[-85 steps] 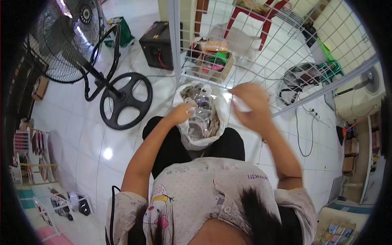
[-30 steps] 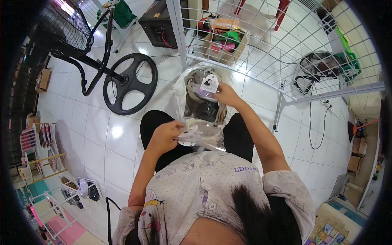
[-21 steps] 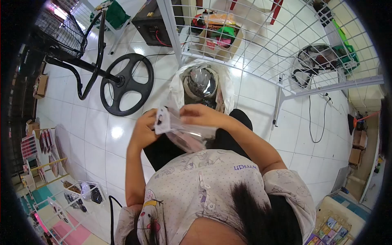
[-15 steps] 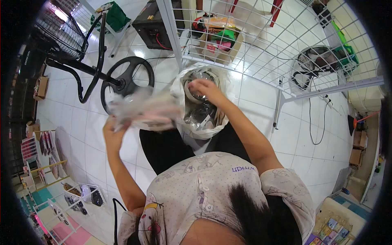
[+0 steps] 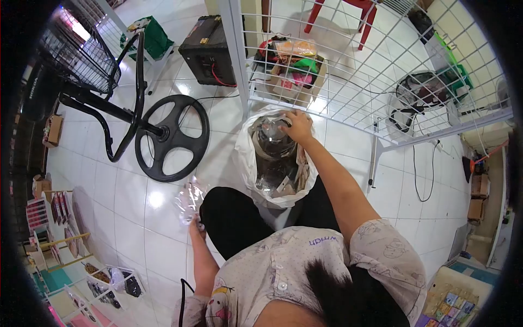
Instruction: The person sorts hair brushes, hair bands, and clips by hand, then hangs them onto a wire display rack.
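Note:
A white plastic bag point(image 5: 248, 171) stands open on the tiled floor in front of my knees. Inside it lie dark items in clear wrapping point(image 5: 272, 170). My right hand point(image 5: 298, 126) is at the bag's upper right edge, with fingers bent over the wrapped contents; whether it grips anything is unclear. Low beside my left knee, my left hand point(image 5: 199, 224) is closed on a clear plastic packet point(image 5: 190, 200), whose contents I cannot make out.
A fan with a round black base point(image 5: 171, 137) stands at the left. White wire grid point(image 5: 348, 71) rises beyond the bag, with a cardboard box point(image 5: 318, 82) of goods behind it. A black box point(image 5: 207, 52) and display racks point(image 5: 54, 218) are also around.
My left hand has moved down and inward beside my knee with the packet. My right hand has shifted slightly right on the bag. The view has shifted, so the bag appears lower.

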